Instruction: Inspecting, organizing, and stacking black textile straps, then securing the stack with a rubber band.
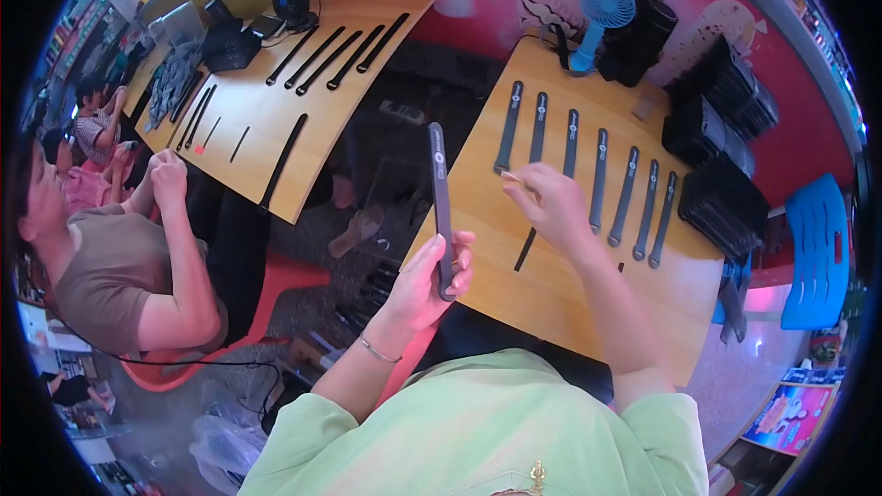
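Note:
Upright in my left hand [427,285] is a long dark grey strap [440,184] with rounded ends and a small pale print. My fingers wrap round its lower part, off the table's left edge. My right hand [548,207] is over the table, thumb and fingertips pinched together. A small pale sliver shows at those fingertips, too small to name. Below the right hand lies a row of several similar grey straps [602,179], side by side. One of them [571,142] is partly covered by the hand. A thin black strip [525,250] lies just under the right hand.
Stacks of black folded goods [726,207] stand at the table's right edge. A blue fan [604,14] stands at the back. Left, a person [138,266] sits at another wooden table [317,152] with more black straps. A blue chair [816,253] is far right.

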